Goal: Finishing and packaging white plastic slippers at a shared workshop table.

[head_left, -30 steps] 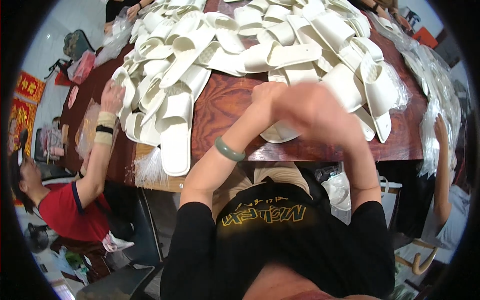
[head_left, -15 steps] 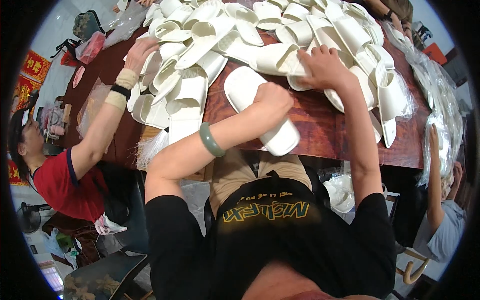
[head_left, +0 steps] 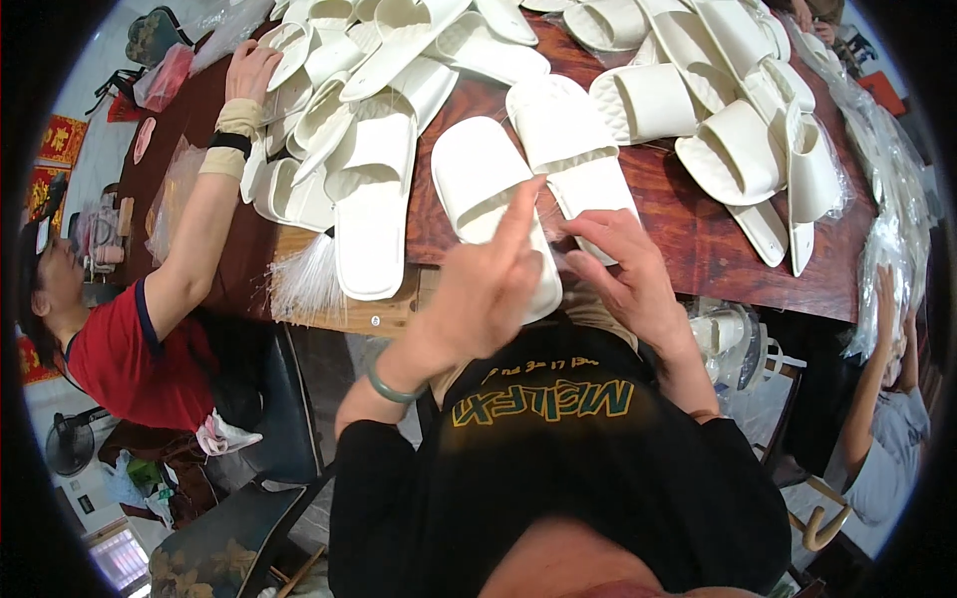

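Side by side on the desk (head_left: 698, 244), with toes pointing away from the body and long axes slanting from far left to near right: a nearer slipper (head_left: 483, 174) and, just to its right and slightly farther off, a second slipper (head_left: 568, 135). Over the heel half of the nearer slipper, the left hand (head_left: 488, 284), blurred, with index finger outstretched towards the narrow gap between both straps; no telling from this view whether grasping anything. At the near end of the second slipper, close to its heel, the right hand (head_left: 630, 267), with thumb and index finger curved and slightly parted; impossible to tell whether pinching a fine strand there. Nearest to the second slipper, then: the right hand, just on the body side of it. Heel of the nearer slipper apparently past the near edge of the desk, above the lap. To the left, only a thin strip of bare wood before the left heap of slippers (head_left: 369, 140); to the right, a wider open stretch below the right heap of slippers (head_left: 733, 149).
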`<state>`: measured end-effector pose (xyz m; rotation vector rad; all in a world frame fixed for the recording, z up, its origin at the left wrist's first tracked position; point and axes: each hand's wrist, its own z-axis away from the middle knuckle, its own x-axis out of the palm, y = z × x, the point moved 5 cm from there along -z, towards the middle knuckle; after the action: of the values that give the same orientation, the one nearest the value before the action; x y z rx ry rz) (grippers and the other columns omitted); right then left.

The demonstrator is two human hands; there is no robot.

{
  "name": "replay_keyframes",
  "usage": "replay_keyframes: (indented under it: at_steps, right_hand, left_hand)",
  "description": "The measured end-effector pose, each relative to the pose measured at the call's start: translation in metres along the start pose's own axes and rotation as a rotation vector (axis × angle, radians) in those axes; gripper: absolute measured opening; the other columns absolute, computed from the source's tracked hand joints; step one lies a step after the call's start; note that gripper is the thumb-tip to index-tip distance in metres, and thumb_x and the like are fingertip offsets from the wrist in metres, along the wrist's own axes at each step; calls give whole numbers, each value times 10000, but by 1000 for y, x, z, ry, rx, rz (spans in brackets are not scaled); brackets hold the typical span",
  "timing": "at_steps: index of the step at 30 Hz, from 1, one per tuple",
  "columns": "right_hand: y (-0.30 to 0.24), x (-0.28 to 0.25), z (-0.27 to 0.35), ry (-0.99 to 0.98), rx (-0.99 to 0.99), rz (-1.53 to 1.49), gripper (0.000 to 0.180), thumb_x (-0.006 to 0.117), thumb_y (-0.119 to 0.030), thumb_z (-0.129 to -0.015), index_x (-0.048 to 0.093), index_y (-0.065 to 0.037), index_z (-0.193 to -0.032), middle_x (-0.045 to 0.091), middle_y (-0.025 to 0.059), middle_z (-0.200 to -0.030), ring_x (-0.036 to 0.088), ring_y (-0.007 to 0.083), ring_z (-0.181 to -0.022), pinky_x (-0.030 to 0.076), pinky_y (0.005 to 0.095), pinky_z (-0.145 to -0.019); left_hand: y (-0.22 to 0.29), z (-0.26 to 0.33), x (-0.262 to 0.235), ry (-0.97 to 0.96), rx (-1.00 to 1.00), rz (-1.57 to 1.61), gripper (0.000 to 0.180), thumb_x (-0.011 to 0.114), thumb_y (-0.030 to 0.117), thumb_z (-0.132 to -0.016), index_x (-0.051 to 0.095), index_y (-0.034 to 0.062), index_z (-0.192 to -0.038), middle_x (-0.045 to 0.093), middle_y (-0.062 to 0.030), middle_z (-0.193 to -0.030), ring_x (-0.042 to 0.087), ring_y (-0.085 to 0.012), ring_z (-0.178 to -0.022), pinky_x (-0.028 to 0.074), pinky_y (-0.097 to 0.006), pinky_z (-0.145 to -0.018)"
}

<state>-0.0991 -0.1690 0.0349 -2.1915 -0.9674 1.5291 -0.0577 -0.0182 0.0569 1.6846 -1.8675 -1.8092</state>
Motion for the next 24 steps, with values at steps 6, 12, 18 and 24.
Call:
replay_keyframes:
  at_steps: [6, 12, 18, 24]
  right_hand:
    - [-1, 28, 4, 57, 195, -879, 191, 626, 25, -812, 649, -10, -998, 540, 47, -961, 531, 75, -808, 429, 198, -660]
    - [19, 22, -6, 75, 405, -664, 89, 620, -47, -831, 663, 28, -854, 626, 20, -786, 540, 51, -703, 444, 206, -620]
    - [24, 55, -38, -122, 254, -395, 157, 654, -174, -810, 682, -21, -829, 615, 89, -621, 575, 160, -544, 454, 270, -549]
    - [8, 64, -54, -144, 137, 30, 229, 629, -278, -803, 657, -53, -772, 601, 140, -627, 589, 327, -597, 456, 397, -542]
  left_hand:
    - [3, 9, 39, 153, 53, 273, 506, 317, 172, -950, 167, -112, -1340, 374, -353, -1286, 613, -339, -716, 490, -360, -629]
    - [-15, 40, 46, 82, -310, 573, 351, 293, 218, -993, 413, -43, -1195, 550, -109, -776, 500, -167, -596, 433, -281, -597]
    - [-16, 81, 56, -542, -726, 1135, 294, 342, 224, -996, 489, -24, -1054, 508, -41, -685, 401, -86, -562, 345, -201, -516]
    - [-33, 83, 62, -265, -883, 1640, 288, 437, 273, -963, 501, 0, -1028, 578, -94, -727, 461, -124, -549, 379, -241, -510]
